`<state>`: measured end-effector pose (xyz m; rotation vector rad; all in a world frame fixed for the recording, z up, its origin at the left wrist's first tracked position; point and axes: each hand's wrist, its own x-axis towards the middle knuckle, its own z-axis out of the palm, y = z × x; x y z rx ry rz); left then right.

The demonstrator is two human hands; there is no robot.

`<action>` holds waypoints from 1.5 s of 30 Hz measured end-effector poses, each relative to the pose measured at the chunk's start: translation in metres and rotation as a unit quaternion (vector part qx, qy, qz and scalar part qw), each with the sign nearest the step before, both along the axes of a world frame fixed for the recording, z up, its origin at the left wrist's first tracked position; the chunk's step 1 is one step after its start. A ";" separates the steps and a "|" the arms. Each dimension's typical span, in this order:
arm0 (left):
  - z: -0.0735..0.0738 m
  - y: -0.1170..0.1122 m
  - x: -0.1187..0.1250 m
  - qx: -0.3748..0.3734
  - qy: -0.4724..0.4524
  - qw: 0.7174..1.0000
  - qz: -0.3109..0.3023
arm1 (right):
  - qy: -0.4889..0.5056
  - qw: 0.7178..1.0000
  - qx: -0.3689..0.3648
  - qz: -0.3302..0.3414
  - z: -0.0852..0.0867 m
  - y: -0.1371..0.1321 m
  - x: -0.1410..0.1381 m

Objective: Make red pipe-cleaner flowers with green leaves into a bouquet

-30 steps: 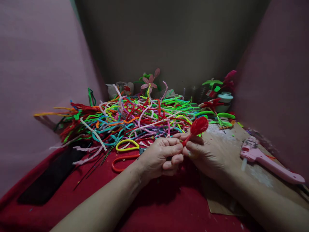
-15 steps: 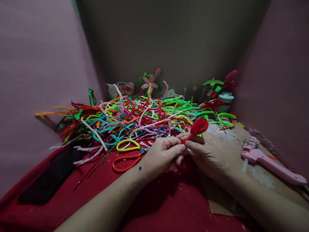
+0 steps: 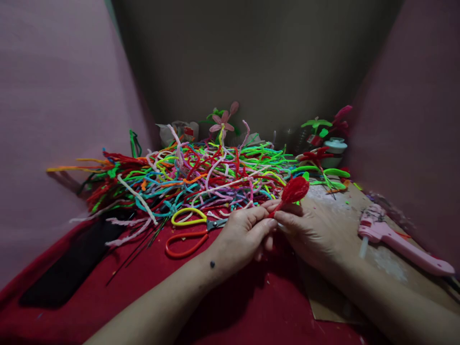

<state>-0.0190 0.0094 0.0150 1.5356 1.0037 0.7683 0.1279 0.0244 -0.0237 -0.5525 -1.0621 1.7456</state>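
A red pipe-cleaner petal [image 3: 294,189], oval with a twisted stem, stands tilted up between my two hands. My left hand [image 3: 249,230] pinches the stem low down, between thumb and fingers. My right hand [image 3: 302,227] grips the same stem from the other side, its thumb nearly touching the left thumb. The lowest part of the stem is hidden by the fingers. Just left of my left hand lie scissors [image 3: 190,231] with one yellow and one red handle, their blades partly behind the hand.
A tangled heap of coloured pipe cleaners [image 3: 201,172] fills the table's back. A pink glue gun [image 3: 402,242] rests on cardboard [image 3: 334,306] at right. A black phone-like slab [image 3: 68,263] lies left on the red cloth [image 3: 230,311]. Pipe-cleaner flowers [image 3: 223,122] and a lidded jar [image 3: 335,148] stand behind.
The red petal has turned slightly between my fingers and shows a different side. Both hands keep their hold; the view has shifted a little.
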 end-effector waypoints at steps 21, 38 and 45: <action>0.012 0.004 -0.005 0.105 -0.099 0.981 0.131 | -0.074 0.997 -0.022 0.012 0.010 -0.010 -0.003; 0.014 0.007 -0.010 -0.003 -0.135 0.986 0.098 | -0.175 0.975 -0.019 0.139 0.020 -0.014 0.000; 0.011 0.007 -0.011 -0.005 -0.122 0.989 0.080 | -0.170 0.976 -0.015 0.138 0.020 -0.015 -0.001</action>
